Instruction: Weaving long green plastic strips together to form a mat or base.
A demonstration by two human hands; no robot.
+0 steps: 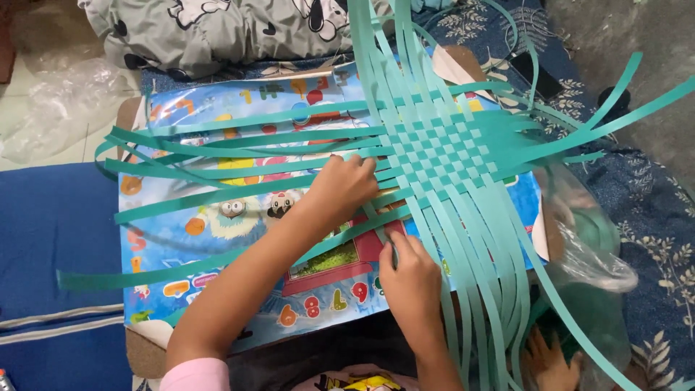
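Fingers (360, 168) of our left hand (340, 185) press flat on the green strips (239, 156), while our right hand (409, 271) pinches one strip at the weave's lower edge. We see the colourful board (217, 239) beneath them, then the woven patch (441, 148), then a clear bag (597, 253) just right.

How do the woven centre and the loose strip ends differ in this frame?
The woven centre is a tight checkered grid lying flat; the loose strip ends fan apart with gaps, some curling. The left hand presses at the woven centre's edge, while the right hand pinches a loose strip. Both are the same teal paper.
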